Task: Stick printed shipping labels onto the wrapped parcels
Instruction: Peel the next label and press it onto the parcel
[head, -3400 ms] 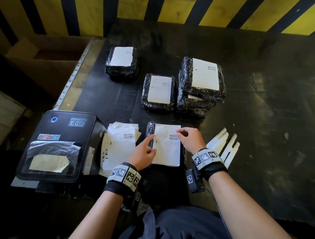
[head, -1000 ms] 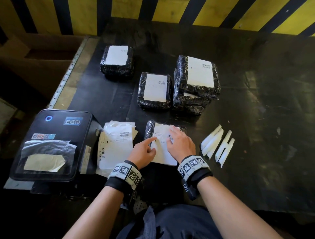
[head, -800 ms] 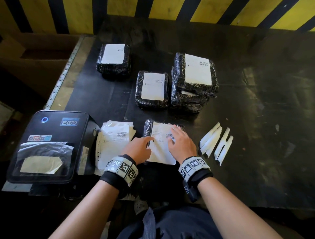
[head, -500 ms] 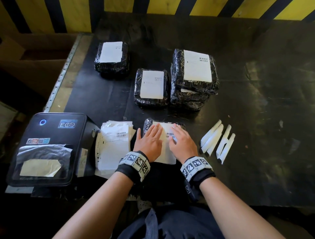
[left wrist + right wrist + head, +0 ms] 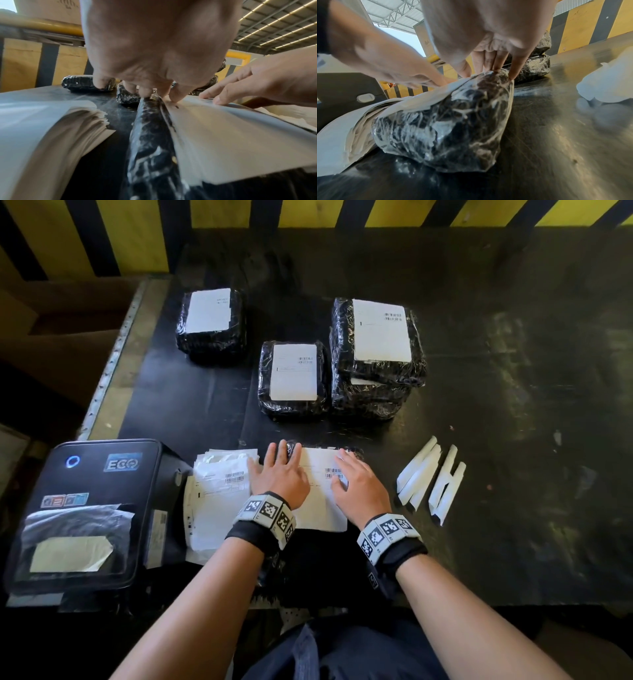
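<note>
A black film-wrapped parcel lies at the near edge of the table with a white shipping label on its top. My left hand lies flat on the label's left side, fingers straight and reaching the parcel's far left corner. On the label's right side my right hand presses down with straight fingers. A stack of printed labels sits just left of the parcel.
A black label printer stands at the near left. Labelled parcels rest further back: one far left, one in the middle, and a stack of two on the right. Peeled backing strips lie right of my hands.
My left hand went from pointing with one finger at the label's left edge to lying flat on it. My right hand stayed pressing on the right side, sliding slightly.
</note>
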Tool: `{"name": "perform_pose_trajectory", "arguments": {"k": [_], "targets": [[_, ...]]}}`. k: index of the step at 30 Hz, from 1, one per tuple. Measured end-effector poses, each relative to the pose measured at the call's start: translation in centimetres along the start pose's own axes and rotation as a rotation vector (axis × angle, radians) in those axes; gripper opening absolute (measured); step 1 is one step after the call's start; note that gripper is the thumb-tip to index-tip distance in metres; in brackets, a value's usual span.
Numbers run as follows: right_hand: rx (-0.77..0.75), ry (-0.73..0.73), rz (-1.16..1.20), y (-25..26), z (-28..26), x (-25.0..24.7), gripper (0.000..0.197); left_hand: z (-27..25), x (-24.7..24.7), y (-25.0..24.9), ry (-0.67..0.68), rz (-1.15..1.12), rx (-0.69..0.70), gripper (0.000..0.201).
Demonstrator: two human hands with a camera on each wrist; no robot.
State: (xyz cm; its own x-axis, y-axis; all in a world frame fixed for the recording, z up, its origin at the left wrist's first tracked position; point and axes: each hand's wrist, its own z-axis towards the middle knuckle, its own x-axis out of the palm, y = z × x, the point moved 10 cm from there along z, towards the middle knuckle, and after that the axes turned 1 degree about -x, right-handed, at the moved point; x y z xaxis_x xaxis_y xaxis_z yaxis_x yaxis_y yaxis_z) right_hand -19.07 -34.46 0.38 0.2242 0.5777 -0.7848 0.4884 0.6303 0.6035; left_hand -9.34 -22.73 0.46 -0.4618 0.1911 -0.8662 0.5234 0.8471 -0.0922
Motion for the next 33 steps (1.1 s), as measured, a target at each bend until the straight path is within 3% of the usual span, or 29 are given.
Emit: {"name": "perform_pose_trajectory", "arguments": {"k": [3,6,8,17,22,24,28,33], "targets": [[0.004,0.0,0.001,0.0,-0.1,-0.1,0.049,-0.7,0.1,0.2,-0.039,-0.017,-0.006,0.057],[0.01,-0.016,0.007,0.1,-0.1,-0.1,0.05,-2.0,0.4,-3.4,-0.096,0.006,0.28,0.061],[0.018,-0.017,0.005,0.1,-0.1,-0.1,0.05,-3.1,1.9,-4.5,-0.078,-0.009,0.36,0.057],[0.076,0.097,-0.101,2.1,-0.5,0.2,0.049,-6.2,4.1,-0.2,-0.117,-0.127,0.256,0.054],[-0.062,0.096,-0.22,6.2,-4.1,1.9,0.047,-6.0,4.3,0.5,-0.098,-0.195,0.257,0.06],[-0.081,0.12,-0.322,5.2,-5.8,2.9,0.05,-5.8,4.4,0.9,-0.104,-0.234,0.259,0.058],[0.058,0.104,-0.366,0.9,-7.4,2.0,0.052,-5.7,4.4,0.9,-0.088,-0.242,0.263,0.055],[0.092,-0.027,-0.327,1.6,-7.6,1.3,0.049,-6.0,4.1,0.5,-0.073,-0.173,0.294,0.053]]}}
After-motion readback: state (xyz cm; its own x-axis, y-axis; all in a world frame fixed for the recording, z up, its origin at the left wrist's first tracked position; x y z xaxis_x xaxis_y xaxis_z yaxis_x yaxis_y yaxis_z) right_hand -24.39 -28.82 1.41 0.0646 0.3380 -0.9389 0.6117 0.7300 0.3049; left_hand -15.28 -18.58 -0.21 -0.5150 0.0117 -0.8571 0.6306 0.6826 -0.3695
